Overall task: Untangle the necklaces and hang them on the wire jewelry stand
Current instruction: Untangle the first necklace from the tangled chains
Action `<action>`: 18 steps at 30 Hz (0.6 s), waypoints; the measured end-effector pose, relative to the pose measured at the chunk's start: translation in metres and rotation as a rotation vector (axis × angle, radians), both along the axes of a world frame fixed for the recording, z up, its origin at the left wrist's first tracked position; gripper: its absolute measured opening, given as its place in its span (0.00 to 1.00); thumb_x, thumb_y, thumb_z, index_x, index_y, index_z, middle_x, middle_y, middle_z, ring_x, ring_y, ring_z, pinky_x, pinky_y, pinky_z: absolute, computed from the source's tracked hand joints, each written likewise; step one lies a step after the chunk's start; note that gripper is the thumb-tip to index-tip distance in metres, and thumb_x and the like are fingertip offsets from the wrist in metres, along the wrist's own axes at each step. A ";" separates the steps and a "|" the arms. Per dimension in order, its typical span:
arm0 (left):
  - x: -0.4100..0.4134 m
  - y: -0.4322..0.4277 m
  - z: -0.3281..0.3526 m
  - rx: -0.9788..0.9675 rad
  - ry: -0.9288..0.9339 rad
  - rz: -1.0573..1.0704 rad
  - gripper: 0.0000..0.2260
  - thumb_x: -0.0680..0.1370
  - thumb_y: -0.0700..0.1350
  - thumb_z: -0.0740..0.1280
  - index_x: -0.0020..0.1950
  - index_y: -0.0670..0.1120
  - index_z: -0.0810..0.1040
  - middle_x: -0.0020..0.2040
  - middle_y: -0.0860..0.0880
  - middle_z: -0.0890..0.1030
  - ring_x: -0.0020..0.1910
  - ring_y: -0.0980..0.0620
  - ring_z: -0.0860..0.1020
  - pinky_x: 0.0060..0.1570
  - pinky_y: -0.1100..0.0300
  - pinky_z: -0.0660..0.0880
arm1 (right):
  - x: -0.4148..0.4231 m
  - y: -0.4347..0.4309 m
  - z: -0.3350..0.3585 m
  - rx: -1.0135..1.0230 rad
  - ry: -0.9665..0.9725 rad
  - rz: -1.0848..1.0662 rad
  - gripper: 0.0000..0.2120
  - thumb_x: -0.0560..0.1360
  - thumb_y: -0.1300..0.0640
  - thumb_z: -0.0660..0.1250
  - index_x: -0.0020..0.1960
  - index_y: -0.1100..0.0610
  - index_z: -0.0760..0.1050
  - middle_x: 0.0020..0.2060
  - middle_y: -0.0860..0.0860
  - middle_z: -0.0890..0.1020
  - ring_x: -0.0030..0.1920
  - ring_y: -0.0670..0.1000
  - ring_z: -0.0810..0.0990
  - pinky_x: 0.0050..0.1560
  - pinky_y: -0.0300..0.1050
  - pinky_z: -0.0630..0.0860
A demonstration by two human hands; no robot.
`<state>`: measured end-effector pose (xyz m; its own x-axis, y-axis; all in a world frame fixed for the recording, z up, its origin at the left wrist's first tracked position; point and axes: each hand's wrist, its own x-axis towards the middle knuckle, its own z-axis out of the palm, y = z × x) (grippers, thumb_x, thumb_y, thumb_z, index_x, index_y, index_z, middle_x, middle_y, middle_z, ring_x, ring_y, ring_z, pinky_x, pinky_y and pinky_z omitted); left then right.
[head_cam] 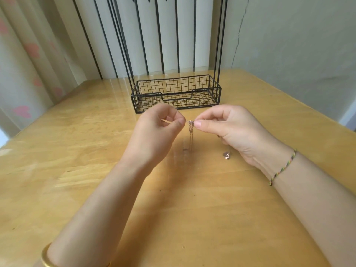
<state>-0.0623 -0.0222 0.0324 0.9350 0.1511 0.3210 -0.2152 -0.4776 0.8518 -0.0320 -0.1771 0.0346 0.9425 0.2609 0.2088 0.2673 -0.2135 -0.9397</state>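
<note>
The tangled necklaces (190, 125) are hanging in the middle of the frame, just above the bench (77, 151). The left hand (158, 130) and the right hand (227, 128) are each pinching the knot tight with their fingers (200, 124). The wire stand (176, 93) is standing behind them, in the upper middle.

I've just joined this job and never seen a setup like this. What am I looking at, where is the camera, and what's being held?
No machine here: these are a person's two bare hands. The picture comes from a wide-angle camera worn on the head, looking forward and down, so the arms enter from the bottom. The left hand and right hand each pinch a knot of thin chains between them, above the table; loose strands hang from it. A pendant shows below the right hand. Behind stands the black wire stand, its basket base on the table, its top out of frame.
</note>
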 end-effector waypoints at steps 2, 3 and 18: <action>0.000 0.000 -0.001 0.015 0.016 0.017 0.07 0.77 0.46 0.67 0.39 0.50 0.76 0.40 0.54 0.77 0.39 0.57 0.73 0.40 0.63 0.70 | 0.001 -0.001 0.001 -0.008 0.012 -0.010 0.03 0.72 0.58 0.71 0.43 0.58 0.80 0.22 0.39 0.72 0.24 0.37 0.69 0.25 0.25 0.63; 0.001 0.001 -0.001 0.010 0.031 0.019 0.07 0.77 0.47 0.67 0.39 0.50 0.77 0.42 0.54 0.77 0.43 0.55 0.74 0.43 0.61 0.69 | 0.000 -0.001 0.001 -0.018 0.013 -0.006 0.04 0.73 0.57 0.69 0.43 0.58 0.80 0.21 0.38 0.72 0.24 0.37 0.69 0.26 0.24 0.63; -0.006 -0.003 0.004 -0.054 0.148 -0.148 0.06 0.76 0.41 0.69 0.51 0.48 0.76 0.34 0.51 0.77 0.27 0.59 0.75 0.28 0.68 0.69 | 0.002 -0.002 0.001 0.011 0.027 0.014 0.08 0.76 0.58 0.66 0.38 0.56 0.80 0.27 0.47 0.71 0.25 0.39 0.68 0.25 0.27 0.63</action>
